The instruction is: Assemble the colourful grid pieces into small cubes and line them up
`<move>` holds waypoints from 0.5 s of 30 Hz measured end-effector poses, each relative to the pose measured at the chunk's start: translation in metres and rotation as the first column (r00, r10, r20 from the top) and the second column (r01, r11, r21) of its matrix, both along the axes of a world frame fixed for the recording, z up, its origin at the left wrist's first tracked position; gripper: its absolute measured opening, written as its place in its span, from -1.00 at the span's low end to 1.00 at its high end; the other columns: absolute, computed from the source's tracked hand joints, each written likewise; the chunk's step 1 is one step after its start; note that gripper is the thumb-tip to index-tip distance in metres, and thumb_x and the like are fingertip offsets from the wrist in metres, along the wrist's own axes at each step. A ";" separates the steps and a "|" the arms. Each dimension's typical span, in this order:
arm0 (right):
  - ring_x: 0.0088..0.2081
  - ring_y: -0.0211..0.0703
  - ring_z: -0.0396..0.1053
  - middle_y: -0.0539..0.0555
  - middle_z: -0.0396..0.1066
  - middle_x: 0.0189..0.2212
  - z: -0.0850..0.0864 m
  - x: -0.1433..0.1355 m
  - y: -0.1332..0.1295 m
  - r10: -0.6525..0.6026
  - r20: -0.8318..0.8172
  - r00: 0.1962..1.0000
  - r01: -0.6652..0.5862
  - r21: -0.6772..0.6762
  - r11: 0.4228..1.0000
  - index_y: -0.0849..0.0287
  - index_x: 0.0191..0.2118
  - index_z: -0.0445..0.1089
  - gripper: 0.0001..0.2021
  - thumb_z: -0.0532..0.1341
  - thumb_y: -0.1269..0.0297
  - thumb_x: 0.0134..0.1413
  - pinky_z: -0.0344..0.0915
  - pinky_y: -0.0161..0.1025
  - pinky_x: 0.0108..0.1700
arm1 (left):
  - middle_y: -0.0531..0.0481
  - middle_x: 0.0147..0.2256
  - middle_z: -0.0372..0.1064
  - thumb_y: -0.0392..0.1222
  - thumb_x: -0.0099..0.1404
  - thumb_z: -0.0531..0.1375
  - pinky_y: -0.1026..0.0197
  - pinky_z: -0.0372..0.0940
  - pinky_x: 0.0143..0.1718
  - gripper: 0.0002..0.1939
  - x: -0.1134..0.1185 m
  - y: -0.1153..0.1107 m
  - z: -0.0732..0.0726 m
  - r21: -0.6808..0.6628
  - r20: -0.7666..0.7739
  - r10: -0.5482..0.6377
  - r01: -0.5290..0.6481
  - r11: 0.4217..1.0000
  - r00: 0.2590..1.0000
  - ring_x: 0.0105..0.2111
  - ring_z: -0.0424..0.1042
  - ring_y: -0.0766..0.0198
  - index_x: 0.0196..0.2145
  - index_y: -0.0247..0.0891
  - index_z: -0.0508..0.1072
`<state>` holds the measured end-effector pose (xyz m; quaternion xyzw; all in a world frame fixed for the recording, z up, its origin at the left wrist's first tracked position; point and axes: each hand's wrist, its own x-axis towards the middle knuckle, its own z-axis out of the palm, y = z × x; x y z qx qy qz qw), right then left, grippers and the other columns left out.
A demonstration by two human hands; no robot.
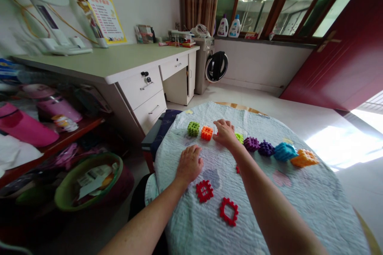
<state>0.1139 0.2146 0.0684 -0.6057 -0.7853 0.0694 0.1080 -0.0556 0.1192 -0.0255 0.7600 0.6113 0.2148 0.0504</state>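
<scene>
My right hand (225,133) reaches to the row of interlocking plastic cubes, fingers curled down over a red piece, mostly hidden beneath them. Left of it stand an orange cube (206,133) and a green cube (193,128). To its right come a lime cube (239,138), partly covered, then a purple cube (251,144), a dark violet one (266,148), a blue one (285,152) and a yellow-orange one (304,158). My left hand (189,163) rests on the cloth, fingers loosely bent, holding nothing. Nearer me lie a red lattice panel (204,191) and a red open frame (229,211).
A pale patterned cloth (269,203) covers the round table. Another red piece (237,169) shows beside my right forearm. Beyond are a desk (128,61), a washing machine (205,63) with its door open, and a red door (335,51). A green-rimmed bin (64,203) stands at left.
</scene>
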 end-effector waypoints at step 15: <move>-0.14 -0.08 0.25 0.09 0.32 -0.19 -0.044 0.067 -0.199 0.077 -0.290 0.954 -0.172 -0.316 0.933 0.13 -0.14 0.39 -0.62 0.34 0.22 -0.16 0.21 -0.18 -0.09 | -0.14 0.04 0.32 -0.23 0.24 0.12 0.03 0.17 0.10 -0.61 0.000 0.001 0.006 0.001 -0.075 -0.006 0.006 1.000 0.997 0.03 0.27 0.07 0.04 -0.25 0.37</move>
